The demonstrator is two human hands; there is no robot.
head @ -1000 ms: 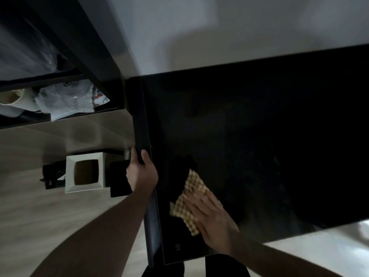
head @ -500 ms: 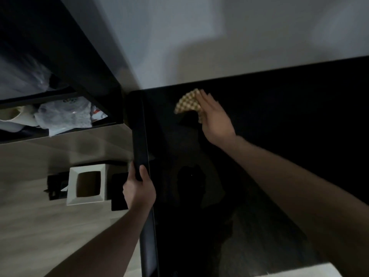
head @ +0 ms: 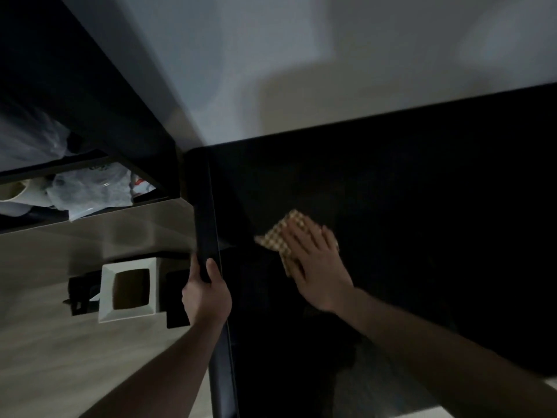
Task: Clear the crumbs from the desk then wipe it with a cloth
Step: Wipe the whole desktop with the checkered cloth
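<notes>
Fingers point(head: 307, 236) flat pressing cloth point(head: 278, 238) on desk point(head: 422, 206); left hand point(head: 206, 297) grips edge.

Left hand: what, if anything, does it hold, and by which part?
The left hand grips the black desk by its left edge, fingers curled over the rim.

left hand point(head: 205, 297) curled, gripping; right hand point(head: 316, 267) flat, palm down, fingers spread, arm extended.

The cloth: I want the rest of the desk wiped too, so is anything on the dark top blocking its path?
Nothing visible does. The right hand presses the cloth flat on the desk, whose visible top looks bare.
</notes>
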